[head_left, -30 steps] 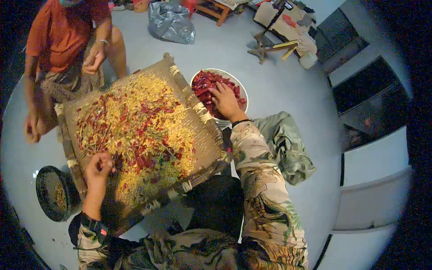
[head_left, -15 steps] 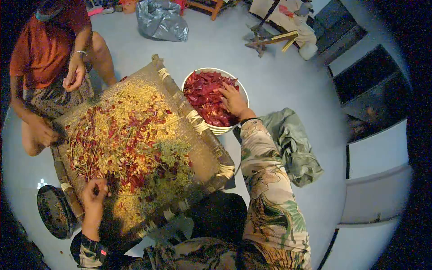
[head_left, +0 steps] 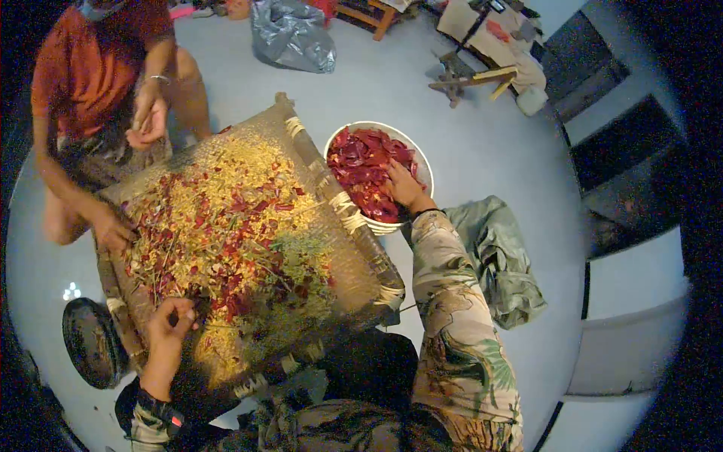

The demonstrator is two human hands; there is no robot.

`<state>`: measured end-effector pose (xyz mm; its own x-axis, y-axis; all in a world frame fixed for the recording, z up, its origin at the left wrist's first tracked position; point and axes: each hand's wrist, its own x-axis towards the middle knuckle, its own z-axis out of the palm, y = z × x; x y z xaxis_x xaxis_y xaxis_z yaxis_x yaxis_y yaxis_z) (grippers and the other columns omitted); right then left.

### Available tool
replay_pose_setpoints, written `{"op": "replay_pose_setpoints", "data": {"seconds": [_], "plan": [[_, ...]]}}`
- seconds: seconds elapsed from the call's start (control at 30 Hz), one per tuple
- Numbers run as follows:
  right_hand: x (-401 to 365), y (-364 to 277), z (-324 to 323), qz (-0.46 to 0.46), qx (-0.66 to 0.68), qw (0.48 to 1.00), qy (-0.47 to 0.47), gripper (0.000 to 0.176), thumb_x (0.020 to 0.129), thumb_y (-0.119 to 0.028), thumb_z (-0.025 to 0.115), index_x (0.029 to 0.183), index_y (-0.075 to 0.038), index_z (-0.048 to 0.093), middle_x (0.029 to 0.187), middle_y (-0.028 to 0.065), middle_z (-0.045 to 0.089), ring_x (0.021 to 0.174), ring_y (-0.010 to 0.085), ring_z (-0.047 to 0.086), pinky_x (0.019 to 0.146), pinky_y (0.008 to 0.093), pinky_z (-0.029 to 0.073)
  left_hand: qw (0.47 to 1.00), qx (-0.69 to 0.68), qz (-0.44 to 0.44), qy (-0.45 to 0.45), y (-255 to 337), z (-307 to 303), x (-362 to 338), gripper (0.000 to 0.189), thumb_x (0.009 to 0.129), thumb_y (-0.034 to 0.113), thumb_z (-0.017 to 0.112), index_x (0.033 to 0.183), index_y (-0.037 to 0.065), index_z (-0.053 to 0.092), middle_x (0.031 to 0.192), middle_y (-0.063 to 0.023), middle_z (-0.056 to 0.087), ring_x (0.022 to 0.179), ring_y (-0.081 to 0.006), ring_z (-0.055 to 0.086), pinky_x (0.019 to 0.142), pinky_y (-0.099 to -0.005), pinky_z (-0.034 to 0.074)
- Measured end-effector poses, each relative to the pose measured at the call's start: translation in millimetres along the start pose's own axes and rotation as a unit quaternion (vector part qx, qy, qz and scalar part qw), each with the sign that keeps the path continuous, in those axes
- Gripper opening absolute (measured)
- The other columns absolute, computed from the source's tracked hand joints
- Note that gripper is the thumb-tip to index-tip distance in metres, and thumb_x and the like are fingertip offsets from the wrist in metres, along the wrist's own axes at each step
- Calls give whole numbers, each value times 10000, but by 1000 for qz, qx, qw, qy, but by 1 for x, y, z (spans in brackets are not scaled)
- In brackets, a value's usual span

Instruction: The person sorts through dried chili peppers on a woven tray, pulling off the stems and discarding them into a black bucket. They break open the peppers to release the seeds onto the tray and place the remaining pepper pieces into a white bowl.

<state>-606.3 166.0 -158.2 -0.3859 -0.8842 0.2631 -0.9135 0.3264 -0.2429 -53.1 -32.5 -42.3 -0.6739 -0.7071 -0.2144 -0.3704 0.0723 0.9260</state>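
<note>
Two hands: at work
Left hand point(head_left: 169, 320): curled, pinching bits point(head_left: 230, 301) on tray's point(head_left: 352, 221) near edge
Right hand point(head_left: 403, 187): in bowl point(head_left: 423, 164) right of tray, grip unclear

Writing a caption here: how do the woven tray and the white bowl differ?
The woven tray is flat, squarish and brown; the white bowl is round and deeper. The tray holds a spread mix of yellow bits, stems and red bits; the bowl holds only red chilli pieces. The left hand is on the tray, the right hand in the bowl. Both hold red chilli.
</note>
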Motion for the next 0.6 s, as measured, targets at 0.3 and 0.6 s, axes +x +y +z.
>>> {"op": "replay_pose_setpoints", "data": {"seconds": [0.3, 0.6], "plan": [[-25, -2, -29, 63, 93, 993, -33, 496, 759, -205, 650, 1217, -76, 512, 1275, 143, 486, 1181, 289, 451, 1005, 373, 339, 980, 151, 129, 21, -13, -17, -5, 186, 847, 158, 562, 937, -3, 586, 860, -150, 625, 834, -281, 598, 742, -357, 462], [-13, -171, -104, 142, 313, 939, -24, 369, 841, -148, 603, 1167, 14, 541, 1102, 110, 589, 990, 175, 557, 886, 288, 422, 894, 392, 205, 66, -72, -35, 6, 107, 704, 44, 525, 797, 28, 575, 784, -211, 610, 770, -377, 600, 644, -461, 471]]}}
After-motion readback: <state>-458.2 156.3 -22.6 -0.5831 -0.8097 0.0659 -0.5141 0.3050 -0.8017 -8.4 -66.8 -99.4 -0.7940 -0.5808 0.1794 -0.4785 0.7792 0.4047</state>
